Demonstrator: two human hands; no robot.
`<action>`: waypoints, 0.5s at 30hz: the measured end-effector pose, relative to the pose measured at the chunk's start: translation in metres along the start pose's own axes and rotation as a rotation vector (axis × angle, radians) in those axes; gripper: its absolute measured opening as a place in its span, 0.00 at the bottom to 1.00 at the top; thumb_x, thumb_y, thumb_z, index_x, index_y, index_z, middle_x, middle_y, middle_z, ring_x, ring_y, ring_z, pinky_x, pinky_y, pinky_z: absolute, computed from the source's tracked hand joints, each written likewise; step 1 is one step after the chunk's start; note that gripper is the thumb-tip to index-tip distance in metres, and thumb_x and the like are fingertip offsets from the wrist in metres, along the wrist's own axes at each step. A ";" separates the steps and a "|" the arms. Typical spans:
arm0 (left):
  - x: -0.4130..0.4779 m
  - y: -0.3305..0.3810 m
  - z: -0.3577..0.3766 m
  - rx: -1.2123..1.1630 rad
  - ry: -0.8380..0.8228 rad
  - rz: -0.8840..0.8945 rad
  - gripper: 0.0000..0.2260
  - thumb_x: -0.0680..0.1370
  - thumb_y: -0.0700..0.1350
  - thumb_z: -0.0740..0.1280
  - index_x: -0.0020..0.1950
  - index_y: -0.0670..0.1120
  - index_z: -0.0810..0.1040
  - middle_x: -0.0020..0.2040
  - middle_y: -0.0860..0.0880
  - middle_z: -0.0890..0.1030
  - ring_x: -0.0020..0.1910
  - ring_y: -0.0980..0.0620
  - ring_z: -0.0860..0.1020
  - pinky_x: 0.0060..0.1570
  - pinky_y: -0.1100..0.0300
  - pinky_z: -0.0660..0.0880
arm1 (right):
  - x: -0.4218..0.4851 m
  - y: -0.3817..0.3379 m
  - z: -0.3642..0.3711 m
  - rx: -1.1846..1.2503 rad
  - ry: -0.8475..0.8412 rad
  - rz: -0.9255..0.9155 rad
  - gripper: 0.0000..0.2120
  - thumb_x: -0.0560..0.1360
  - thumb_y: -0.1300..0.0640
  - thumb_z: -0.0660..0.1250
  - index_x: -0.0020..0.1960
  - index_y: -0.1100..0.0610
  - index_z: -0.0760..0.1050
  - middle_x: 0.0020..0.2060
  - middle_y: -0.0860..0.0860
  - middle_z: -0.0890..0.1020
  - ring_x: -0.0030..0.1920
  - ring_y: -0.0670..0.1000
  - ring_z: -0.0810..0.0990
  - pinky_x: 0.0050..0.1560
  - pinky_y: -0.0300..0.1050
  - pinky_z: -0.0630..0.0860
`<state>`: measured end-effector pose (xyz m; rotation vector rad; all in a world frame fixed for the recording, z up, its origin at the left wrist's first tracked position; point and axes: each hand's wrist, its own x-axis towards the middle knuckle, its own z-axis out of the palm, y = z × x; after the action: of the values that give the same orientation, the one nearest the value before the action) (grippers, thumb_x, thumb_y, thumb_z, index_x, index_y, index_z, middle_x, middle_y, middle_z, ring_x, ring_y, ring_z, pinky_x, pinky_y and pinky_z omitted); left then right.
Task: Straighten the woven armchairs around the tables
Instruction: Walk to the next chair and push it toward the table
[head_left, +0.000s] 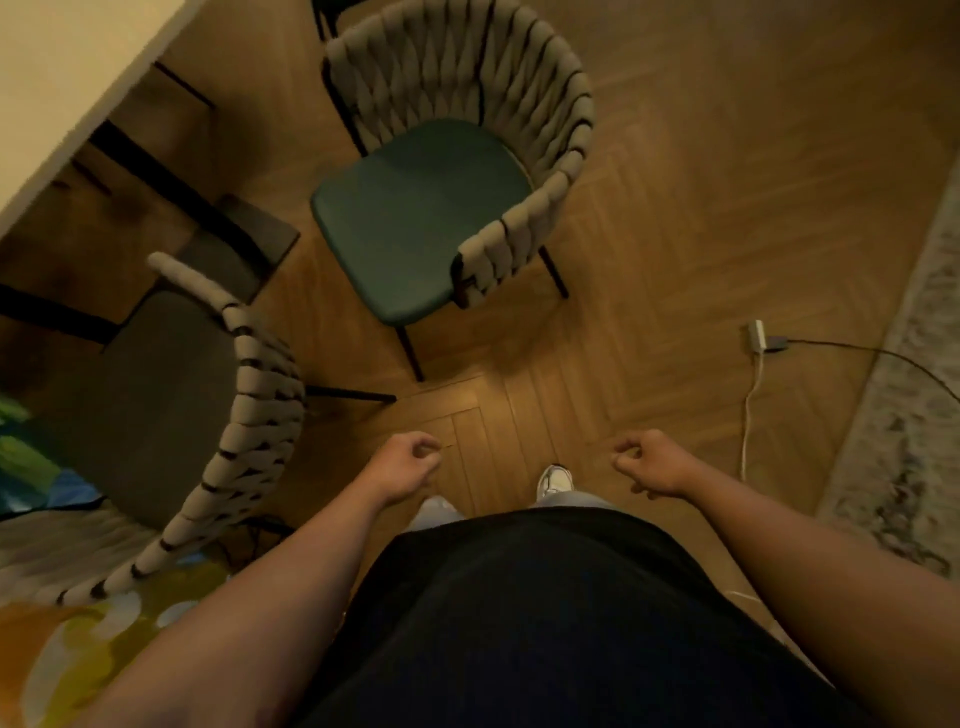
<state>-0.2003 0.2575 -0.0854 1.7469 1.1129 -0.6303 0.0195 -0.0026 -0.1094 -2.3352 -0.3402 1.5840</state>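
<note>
A woven armchair with a green seat (415, 218) stands ahead of me on the wood floor, turned at an angle to the pale table (62, 78) at the upper left. A second woven armchair with a grey seat (150, 395) sits at my left, its curved back toward me and its seat partly under the table. My left hand (408, 462) and my right hand (649, 462) hang over the floor in front of my body with fingers loosely curled, holding nothing. Neither hand touches a chair.
A white charger and cable (756, 338) lie on the floor at the right, beside a grey patterned rug (904, 415). A colourful rug (78, 649) lies under the grey chair at lower left. Dark table legs (171, 187) stand beneath the table.
</note>
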 end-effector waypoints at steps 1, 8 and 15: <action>0.004 0.019 0.004 0.004 -0.015 0.017 0.14 0.81 0.43 0.64 0.68 0.47 0.74 0.57 0.47 0.79 0.50 0.48 0.82 0.40 0.59 0.78 | -0.001 0.006 -0.008 0.022 0.007 0.012 0.21 0.81 0.51 0.64 0.70 0.57 0.70 0.52 0.59 0.82 0.47 0.57 0.84 0.46 0.51 0.81; 0.046 0.100 0.010 0.127 -0.041 0.058 0.15 0.81 0.45 0.64 0.68 0.47 0.74 0.58 0.46 0.80 0.48 0.49 0.82 0.46 0.54 0.80 | 0.001 0.025 -0.052 0.149 0.037 0.073 0.21 0.80 0.50 0.64 0.70 0.58 0.70 0.53 0.58 0.82 0.49 0.58 0.83 0.45 0.50 0.80; 0.110 0.153 -0.001 0.230 -0.110 0.023 0.15 0.81 0.45 0.63 0.68 0.47 0.74 0.56 0.46 0.79 0.48 0.49 0.81 0.40 0.58 0.77 | 0.030 0.023 -0.110 0.213 0.087 0.133 0.20 0.81 0.52 0.64 0.71 0.58 0.70 0.54 0.60 0.82 0.51 0.60 0.84 0.45 0.50 0.79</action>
<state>-0.0145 0.2803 -0.1051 1.8914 0.9739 -0.8575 0.1332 -0.0259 -0.1057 -2.2919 0.0036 1.4893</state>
